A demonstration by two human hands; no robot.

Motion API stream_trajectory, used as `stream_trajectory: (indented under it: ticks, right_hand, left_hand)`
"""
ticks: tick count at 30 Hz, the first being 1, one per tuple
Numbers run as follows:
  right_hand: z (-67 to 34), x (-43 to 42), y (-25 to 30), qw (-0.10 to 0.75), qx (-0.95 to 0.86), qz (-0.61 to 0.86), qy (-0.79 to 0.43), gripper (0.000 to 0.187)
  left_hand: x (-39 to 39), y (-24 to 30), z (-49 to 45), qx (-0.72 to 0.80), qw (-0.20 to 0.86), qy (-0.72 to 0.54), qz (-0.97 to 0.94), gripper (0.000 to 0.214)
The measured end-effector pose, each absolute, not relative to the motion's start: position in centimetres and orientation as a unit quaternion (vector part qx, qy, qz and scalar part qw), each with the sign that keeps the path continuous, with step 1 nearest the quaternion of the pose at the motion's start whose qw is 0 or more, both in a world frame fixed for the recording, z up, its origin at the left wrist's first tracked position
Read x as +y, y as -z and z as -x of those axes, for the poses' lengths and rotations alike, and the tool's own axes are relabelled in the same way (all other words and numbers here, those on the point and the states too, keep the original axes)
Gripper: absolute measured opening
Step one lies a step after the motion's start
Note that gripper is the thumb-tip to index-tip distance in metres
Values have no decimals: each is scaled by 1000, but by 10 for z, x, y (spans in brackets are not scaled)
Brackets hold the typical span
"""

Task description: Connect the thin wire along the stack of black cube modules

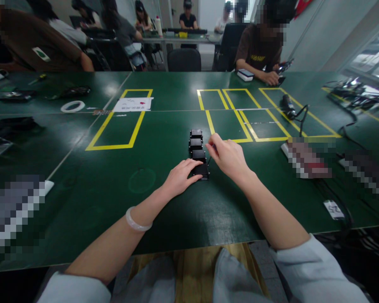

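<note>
Several small black boxes (196,145) stand in a short row on the green table (120,189), running away from me. My left hand (180,176) lies on the left side of the nearest box (202,170), fingers together and resting against it. My right hand (228,156) hovers at the right of the row, its fingertips pinched close beside the second and third boxes; whether it holds anything I cannot make out.
Yellow tape rectangles (120,122) mark the table beyond the boxes. A white sheet (133,104) and a tape ring (72,106) lie far left. A black tool with a cable (289,107) lies at right. Other people sit at the far edge.
</note>
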State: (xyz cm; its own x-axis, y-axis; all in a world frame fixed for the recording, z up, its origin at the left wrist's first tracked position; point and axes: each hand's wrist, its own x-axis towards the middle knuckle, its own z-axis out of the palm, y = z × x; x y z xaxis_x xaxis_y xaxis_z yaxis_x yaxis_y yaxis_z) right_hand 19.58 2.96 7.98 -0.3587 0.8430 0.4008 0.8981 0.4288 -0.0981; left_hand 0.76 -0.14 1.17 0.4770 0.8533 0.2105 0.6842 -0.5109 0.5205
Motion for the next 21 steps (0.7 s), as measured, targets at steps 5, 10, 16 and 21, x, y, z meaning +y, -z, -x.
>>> stream_trajectory:
  ticks: [5,10,16,21]
  right_hand:
    - [-197,31,-79,210,-821,527,65,26]
    - [-197,30,-79,207,-828,518,60,29]
    - [-196,30,-80,208,-822,527,45,24]
    - [-196,30,-80,211,-827,519,41,30]
  left_hand:
    - [-2,-11,-8,458,188,-226,-839,39]
    - [-2,-11,-8,461,183,-227,-838,39]
    - [-2,-13,-8,460,185,-224,-839,39]
    - [-1,-11,-8,460,183,-225,-839,39]
